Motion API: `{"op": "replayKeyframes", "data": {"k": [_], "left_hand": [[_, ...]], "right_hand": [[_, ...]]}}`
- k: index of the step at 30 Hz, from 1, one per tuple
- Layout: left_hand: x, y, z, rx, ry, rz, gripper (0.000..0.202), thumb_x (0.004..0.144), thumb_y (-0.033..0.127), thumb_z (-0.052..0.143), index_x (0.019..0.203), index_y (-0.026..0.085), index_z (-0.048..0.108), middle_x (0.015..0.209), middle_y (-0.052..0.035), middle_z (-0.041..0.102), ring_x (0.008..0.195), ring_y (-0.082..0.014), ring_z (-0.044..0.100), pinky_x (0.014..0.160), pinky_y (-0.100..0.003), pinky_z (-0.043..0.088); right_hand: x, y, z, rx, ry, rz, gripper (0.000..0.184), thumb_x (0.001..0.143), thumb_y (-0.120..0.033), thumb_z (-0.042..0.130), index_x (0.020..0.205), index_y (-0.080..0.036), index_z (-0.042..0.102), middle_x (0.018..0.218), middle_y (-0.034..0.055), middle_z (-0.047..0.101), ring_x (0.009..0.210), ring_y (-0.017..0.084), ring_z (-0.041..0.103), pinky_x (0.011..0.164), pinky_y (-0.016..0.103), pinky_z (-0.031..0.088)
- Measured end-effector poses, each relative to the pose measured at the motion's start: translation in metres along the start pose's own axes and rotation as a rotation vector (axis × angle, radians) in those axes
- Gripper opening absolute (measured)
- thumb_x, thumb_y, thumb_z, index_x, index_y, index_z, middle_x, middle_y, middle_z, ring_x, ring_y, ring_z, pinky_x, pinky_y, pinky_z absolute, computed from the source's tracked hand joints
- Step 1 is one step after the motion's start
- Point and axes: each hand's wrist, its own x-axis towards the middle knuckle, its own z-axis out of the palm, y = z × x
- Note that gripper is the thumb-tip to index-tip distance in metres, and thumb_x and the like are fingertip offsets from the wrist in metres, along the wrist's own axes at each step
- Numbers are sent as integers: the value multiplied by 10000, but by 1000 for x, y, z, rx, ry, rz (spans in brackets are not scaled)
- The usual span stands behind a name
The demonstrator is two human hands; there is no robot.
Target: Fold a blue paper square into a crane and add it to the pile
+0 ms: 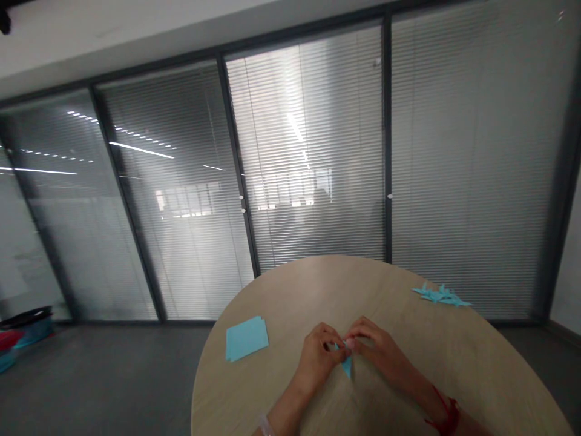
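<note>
- Round table with a pale wood-grain top [408, 387]: the grip of the left hand [320, 357] and right hand [379, 351] on a small light blue paper piece [347, 365] sits over its near middle.
- Small stack of light blue square paper sheets [246, 338]: lying flat, near the grip on its left.
- Cluster of light blue folded paper shapes [441, 296]: beyond the grip to the right, well apart, by the far edge.

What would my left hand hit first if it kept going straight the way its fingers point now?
The left hand points rightward at the folded blue paper, which it is pinching. Directly behind the paper are the fingertips of the right hand, apparently almost touching, though depth is hard to judge.
</note>
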Motion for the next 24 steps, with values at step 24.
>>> {"op": "replayKeyframes", "data": {"k": [24], "left_hand": [[-5,9,4,-81,52,19,168,681,298,717,574,173,683,774,-19,519,755,-158,517,692,-257,383]], "right_hand": [[-2,-2,2,-36,60,41,177,814,-342,620,737,-202,697,767,18,620,762,171,597,732,277,430]]}}
